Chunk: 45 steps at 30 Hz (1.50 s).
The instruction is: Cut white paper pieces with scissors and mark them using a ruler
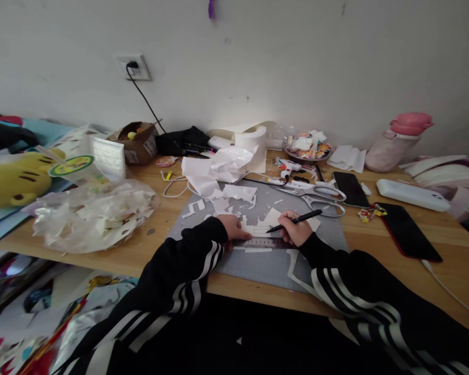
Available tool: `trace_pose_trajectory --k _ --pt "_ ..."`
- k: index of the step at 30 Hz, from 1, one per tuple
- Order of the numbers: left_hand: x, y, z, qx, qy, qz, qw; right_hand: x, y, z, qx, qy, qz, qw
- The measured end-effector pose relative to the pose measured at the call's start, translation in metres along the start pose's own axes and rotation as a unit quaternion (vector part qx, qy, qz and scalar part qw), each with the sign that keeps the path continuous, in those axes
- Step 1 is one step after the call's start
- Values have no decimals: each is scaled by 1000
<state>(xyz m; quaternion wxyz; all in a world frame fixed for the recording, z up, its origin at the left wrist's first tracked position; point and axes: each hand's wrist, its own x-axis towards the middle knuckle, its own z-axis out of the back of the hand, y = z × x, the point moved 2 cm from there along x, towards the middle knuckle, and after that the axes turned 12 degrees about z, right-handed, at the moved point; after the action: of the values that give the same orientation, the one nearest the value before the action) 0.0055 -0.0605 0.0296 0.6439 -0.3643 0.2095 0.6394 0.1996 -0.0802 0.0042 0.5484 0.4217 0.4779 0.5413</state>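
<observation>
My right hand is closed round a black pen, its tip resting on a small white paper piece with thin lines on it. A ruler lies along the lower edge of that piece. With bent fingers, my left hand presses the ruler's left end and the paper down. Beneath everything is a grey cutting mat, strewn with paper scraps. Just past my right hand lie grey-handled scissors.
A plastic bag of scraps sits on the left. Behind the mat are a glue gun and a bowl of scraps. Two phones, a white power bank and a pink-lidded bottle are on the right.
</observation>
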Motion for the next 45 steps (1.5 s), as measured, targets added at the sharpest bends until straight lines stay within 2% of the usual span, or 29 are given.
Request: trace_pose_trajectory --k 8,14,29,34,41,45 --pt "-2 -2 1 2 6 19 1000 -1 4 -4 -3 -10 6 1000" --pt "-5 -2 1 15 -21 7 1000 -1 4 -6 -5 -12 10 1000" --pt "-7 -2 0 22 -5 -8 1000 0 5 -5 -18 -15 28 999" --pt "-6 -3 1 12 5 9 1000 -3 3 -7 -18 -23 52 998" --pt "-4 -2 0 21 -8 6 1000 2 -1 -8 -32 -1 65 997" --pt "-5 -2 0 21 -13 -4 1000 3 -1 -7 -28 -17 72 997"
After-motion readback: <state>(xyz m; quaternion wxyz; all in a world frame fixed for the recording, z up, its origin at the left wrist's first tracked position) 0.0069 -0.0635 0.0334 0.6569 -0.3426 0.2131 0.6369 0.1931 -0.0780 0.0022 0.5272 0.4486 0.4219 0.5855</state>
